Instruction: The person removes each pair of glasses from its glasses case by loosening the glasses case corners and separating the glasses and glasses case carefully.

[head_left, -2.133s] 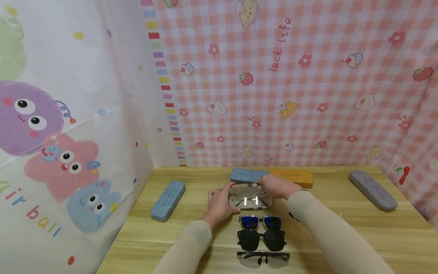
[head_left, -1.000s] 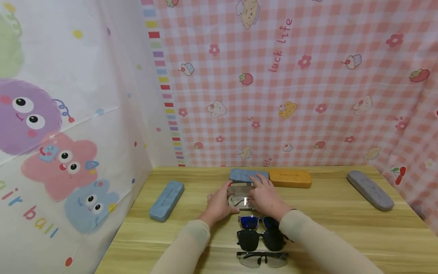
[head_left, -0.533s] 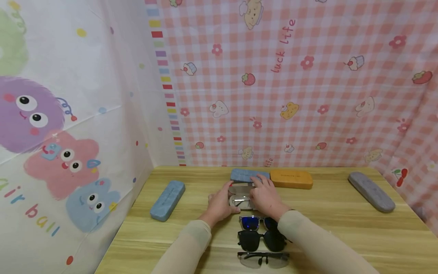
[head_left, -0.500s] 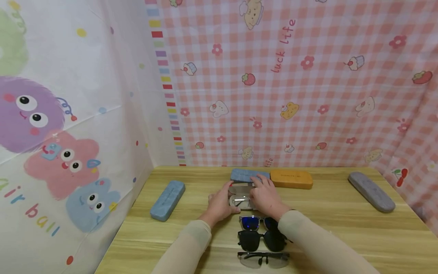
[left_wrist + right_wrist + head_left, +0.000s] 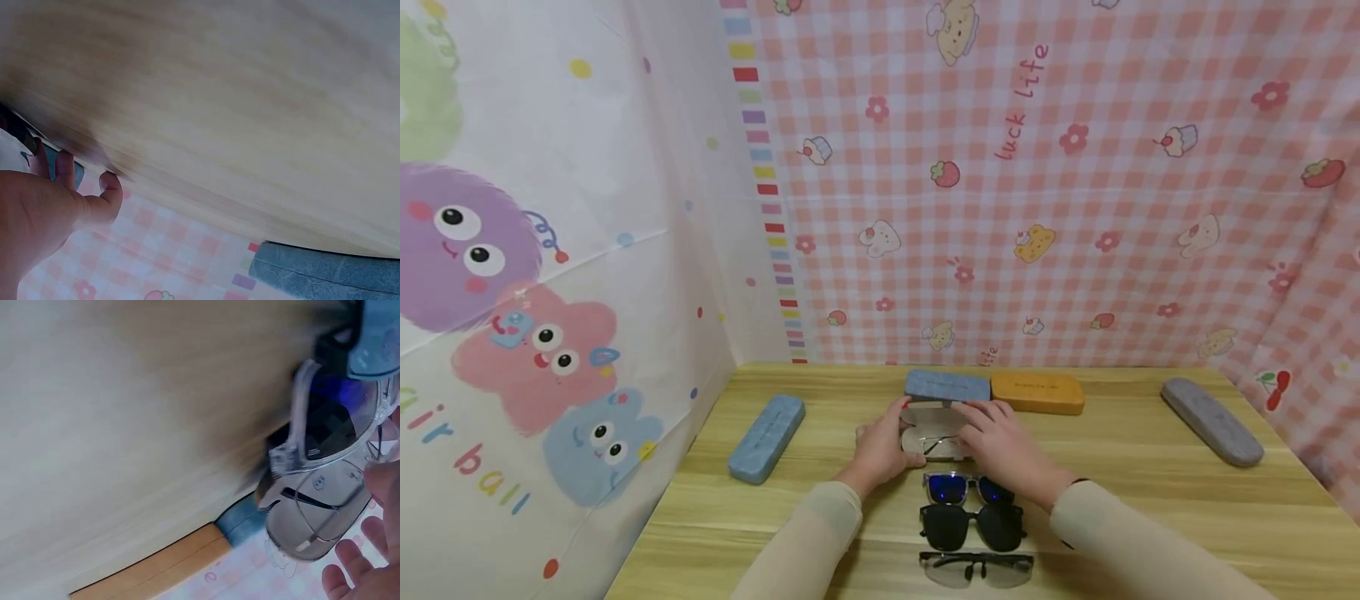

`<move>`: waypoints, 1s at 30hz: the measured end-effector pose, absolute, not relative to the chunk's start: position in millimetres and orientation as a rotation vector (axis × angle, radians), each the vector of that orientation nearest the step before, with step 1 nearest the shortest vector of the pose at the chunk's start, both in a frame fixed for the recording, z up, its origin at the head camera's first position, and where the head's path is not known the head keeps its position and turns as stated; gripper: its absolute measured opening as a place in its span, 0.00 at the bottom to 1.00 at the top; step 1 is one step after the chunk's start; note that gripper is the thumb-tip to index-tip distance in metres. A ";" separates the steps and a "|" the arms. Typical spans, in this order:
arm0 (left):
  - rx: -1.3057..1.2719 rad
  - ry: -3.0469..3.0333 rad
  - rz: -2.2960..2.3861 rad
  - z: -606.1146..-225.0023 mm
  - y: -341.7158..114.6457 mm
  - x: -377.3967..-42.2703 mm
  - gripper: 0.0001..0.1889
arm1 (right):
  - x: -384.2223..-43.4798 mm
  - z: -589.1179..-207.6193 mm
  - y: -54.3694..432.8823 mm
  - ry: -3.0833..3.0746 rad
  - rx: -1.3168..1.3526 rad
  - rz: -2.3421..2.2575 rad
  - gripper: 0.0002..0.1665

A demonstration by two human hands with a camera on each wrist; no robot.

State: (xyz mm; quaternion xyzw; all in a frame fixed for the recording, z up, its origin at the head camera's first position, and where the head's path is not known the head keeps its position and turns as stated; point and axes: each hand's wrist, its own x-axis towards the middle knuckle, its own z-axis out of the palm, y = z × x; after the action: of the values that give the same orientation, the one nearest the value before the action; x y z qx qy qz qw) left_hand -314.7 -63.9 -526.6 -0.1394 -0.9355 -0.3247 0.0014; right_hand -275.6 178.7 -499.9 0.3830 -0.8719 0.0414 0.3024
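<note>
An opened grey glasses case lies on the table in the head view, its raised lid towards the back. Thin-framed eyeglasses rest inside, partly covered by my right hand. My left hand grips the case's left end, thumb at the front edge and fingers at the back. At the right end is my right hand, its fingers reaching the lid's back corner. The right wrist view shows these fingers loosely spread beside the case, near the eyeglasses. Just in front lie clear-framed sunglasses with blue lenses.
Black sunglasses and dark half-rimmed glasses line up nearer the front. Behind the case stand a blue case and an orange case. Another blue case lies left, a grey-purple case far right.
My right hand first left the lid and came down over the eyeglasses in the case. Now it has shifted back to the right, uncovering more of them. The left hand has stayed in place.
</note>
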 end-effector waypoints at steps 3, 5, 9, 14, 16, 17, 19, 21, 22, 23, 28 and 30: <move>-0.430 -2.931 -1.021 -526.9 -63.4 -315.0 0.57 | -267.8 -498.3 187.9 -2.328 1.032 0.085 0.12; -0.422 -2.933 -1.021 -526.9 -63.2 -315.1 0.57 | -262.1 -496.5 193.9 -2.345 1.040 0.078 0.12; -0.423 -2.944 -1.019 -525.7 -62.7 -314.5 0.57 | -252.7 -493.6 207.4 -2.343 1.042 0.109 0.13; -0.431 -2.960 -1.012 -523.6 -61.9 -314.0 0.57 | -245.3 -490.4 229.9 -2.288 0.994 0.133 0.17; -0.431 -2.965 -1.010 -523.0 -61.5 -313.8 0.56 | -241.6 -488.9 240.1 -2.282 0.959 0.149 0.17; -0.431 -2.967 -1.008 -522.8 -61.2 -313.8 0.56 | -239.1 -488.2 245.5 -2.284 0.941 0.156 0.18; -0.431 -2.969 -1.011 -522.1 -60.9 -313.3 0.56 | -234.5 -487.6 256.3 -2.297 0.905 0.174 0.18; -0.430 -2.968 -1.020 -521.8 -60.7 -313.0 0.56 | -230.1 -488.1 267.1 -2.317 0.868 0.189 0.19; -0.429 -2.968 -1.024 -521.6 -60.9 -312.8 0.56 | -227.6 -488.2 272.2 -2.325 0.854 0.192 0.19; -0.429 -2.968 -1.028 -521.6 -61.1 -312.6 0.56 | -225.7 -489.2 277.7 -2.329 0.844 0.200 0.19; -0.430 -2.970 -1.034 -523.3 -62.3 -312.6 0.57 | -215.0 -496.7 301.6 -2.338 0.840 0.226 0.13; -0.432 -2.969 -1.037 -523.8 -62.9 -312.5 0.57 | -211.9 -500.7 308.7 -2.343 0.849 0.224 0.18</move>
State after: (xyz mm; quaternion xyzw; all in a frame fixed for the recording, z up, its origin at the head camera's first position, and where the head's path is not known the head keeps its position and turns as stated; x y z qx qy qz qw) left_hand -312.5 -62.9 -523.8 -0.1361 -0.9351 -0.3267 -0.0163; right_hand -211.9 308.7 -500.7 0.3221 -0.8890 0.0850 0.3142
